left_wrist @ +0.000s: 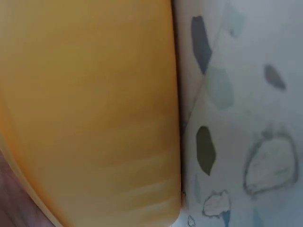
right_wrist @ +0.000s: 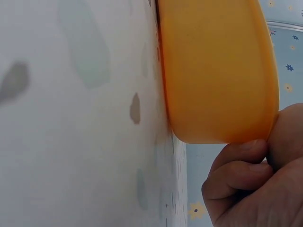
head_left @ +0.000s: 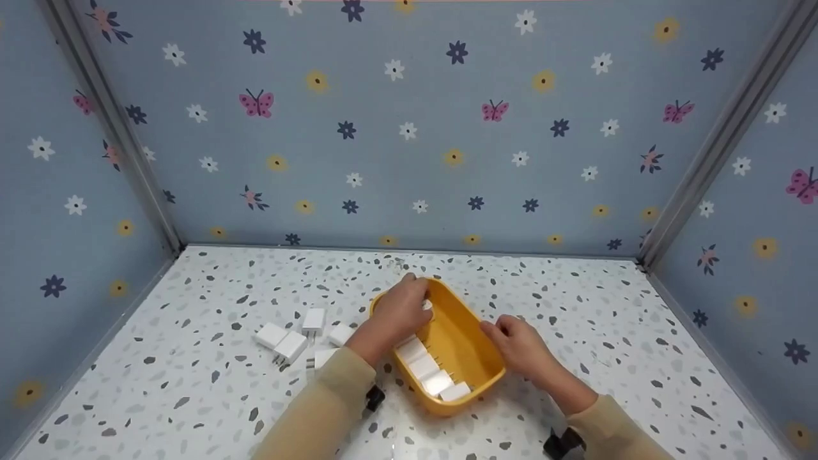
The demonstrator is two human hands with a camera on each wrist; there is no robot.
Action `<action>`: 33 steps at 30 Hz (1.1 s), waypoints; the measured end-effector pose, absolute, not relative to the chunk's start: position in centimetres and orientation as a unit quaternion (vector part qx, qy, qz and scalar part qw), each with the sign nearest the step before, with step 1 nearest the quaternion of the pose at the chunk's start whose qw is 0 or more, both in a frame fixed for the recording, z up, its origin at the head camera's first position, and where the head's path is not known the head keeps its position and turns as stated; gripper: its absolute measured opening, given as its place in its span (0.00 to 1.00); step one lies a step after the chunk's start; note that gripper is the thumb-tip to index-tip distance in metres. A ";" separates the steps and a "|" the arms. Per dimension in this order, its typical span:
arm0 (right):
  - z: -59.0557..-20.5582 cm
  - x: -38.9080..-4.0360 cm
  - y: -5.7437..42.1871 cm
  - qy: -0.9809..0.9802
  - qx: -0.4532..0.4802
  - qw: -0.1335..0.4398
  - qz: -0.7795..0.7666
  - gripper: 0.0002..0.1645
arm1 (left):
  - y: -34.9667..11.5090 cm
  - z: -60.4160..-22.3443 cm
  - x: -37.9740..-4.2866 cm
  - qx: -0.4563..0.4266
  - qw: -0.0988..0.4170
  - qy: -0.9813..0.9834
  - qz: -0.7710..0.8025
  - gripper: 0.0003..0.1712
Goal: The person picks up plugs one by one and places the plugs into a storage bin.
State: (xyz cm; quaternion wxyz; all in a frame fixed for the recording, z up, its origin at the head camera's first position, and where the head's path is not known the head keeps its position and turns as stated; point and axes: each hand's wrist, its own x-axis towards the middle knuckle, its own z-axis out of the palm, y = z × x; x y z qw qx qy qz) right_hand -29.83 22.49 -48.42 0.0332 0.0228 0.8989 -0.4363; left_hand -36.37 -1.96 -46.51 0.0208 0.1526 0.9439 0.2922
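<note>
Tan sleeves [head_left: 319, 409]: nearest the head camera, reaching in from the bottom edge, your left one close beside the loose chargers.
Left hand [head_left: 397, 313]: over the far-left end of the box, fingers curled; thumb and fingers seem to pinch a white charger [head_left: 427, 309], mostly hidden.
Right hand [head_left: 523, 348]: holds the rim on the right side, thumb and curled fingers together there.
Yellow plastic box [head_left: 457, 335]: between your hands on the table, long axis slanting from far left to near right.
Charger row [head_left: 423, 367]: inside, along the left long wall, at least four visible, prongs towards the middle.
Loose chargers [head_left: 291, 347]: five visible, left of the box; your left hand is nearer, with the box between them and your right. I judge that side matters most.
Speckled tabletop [head_left: 211, 383]: under everything.
Flowered panels [head_left: 409, 128]: behind and both sides.
</note>
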 end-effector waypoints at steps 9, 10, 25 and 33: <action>-48.1 -29.7 22.4 0.908 0.018 0.021 -0.418 0.22 | -2.2 -46.4 -35.9 0.177 -0.017 0.952 0.249 0.20; -48.1 -29.7 22.4 0.908 0.020 0.023 -0.418 0.22 | -2.3 -46.5 -35.8 0.178 -0.022 0.953 0.243 0.20; -48.1 -29.8 22.5 0.904 0.021 0.030 -0.427 0.21 | -1.6 -47.5 -36.3 0.179 -0.043 0.975 0.124 0.14; -48.3 -29.6 22.5 0.904 0.014 0.028 -0.427 0.21 | -1.9 -47.6 -35.9 0.179 -0.066 0.975 0.116 0.02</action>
